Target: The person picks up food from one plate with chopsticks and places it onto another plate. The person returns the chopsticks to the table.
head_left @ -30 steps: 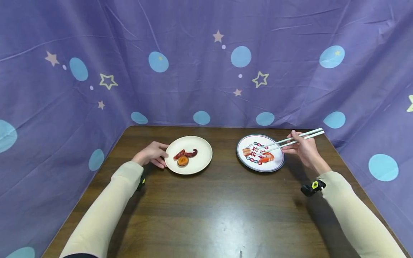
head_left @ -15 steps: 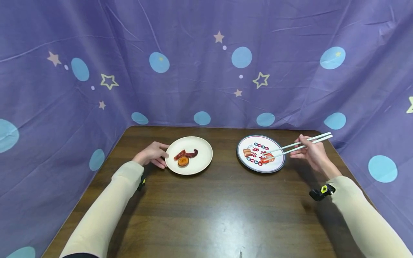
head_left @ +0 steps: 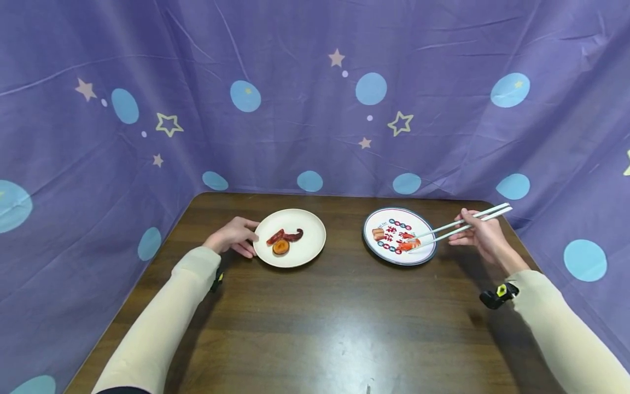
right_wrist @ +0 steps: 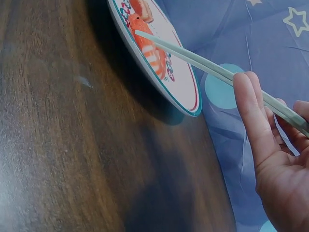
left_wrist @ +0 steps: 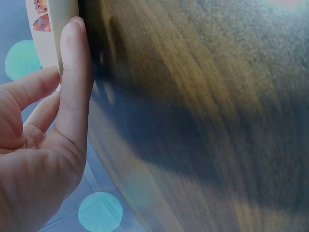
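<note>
My left hand [head_left: 234, 237] pinches the left rim of a cream plate [head_left: 310, 241]; in the left wrist view the plate's edge [left_wrist: 68, 9] sits between the fingers. On this plate lie a sausage-like red piece [head_left: 275, 236], a dark red curled tentacle-like piece [head_left: 294, 235] and a round brown mushroom-like piece [head_left: 281, 247]. My right hand [head_left: 479, 235] holds a pair of pale green chopsticks [head_left: 458, 223]. Their tips are at an orange shrimp [head_left: 407, 245] on a white patterned plate [head_left: 418, 222]. A layered brown-and-white piece [head_left: 378, 234] lies on the same plate's left side.
Both plates stand on a dark wooden table [head_left: 315, 312] toward its far edge. A purple curtain [head_left: 285, 142] with stars and blue dots hangs behind and along the sides.
My right hand has drawn back to the right and slightly down. The chopstick tips have gone from the plate's middle to the shrimp, which has shifted slightly. My left hand stays at the cream plate.
</note>
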The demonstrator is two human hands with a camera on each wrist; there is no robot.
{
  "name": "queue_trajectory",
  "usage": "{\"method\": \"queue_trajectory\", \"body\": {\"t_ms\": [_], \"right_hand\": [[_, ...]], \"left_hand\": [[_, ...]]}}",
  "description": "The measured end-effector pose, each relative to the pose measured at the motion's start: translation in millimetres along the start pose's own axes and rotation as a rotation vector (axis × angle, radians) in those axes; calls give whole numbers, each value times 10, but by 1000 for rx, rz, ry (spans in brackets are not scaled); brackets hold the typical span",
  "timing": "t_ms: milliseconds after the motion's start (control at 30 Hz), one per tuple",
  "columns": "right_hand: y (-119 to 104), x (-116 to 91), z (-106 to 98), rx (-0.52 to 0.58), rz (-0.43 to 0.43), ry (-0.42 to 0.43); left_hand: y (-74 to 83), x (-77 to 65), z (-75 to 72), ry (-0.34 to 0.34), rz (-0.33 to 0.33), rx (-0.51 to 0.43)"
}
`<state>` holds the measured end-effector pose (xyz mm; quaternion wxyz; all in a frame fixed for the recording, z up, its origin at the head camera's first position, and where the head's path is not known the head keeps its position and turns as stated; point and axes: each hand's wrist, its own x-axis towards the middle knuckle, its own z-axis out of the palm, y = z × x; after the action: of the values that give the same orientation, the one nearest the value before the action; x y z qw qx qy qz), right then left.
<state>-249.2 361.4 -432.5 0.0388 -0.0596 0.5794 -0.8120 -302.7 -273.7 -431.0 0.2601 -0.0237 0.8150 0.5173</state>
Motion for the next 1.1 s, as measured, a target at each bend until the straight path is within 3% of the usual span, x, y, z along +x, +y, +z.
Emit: {"method": "queue_trajectory", "body": {"t_ms": [733, 1100], "right_hand": [[-61, 125, 47, -135, 51, -4], [-113, 210, 107, -225, 26, -20]], "left_hand": [[-2, -22, 21, 1, -9, -3], [27, -33, 13, 6, -7, -1]]}}
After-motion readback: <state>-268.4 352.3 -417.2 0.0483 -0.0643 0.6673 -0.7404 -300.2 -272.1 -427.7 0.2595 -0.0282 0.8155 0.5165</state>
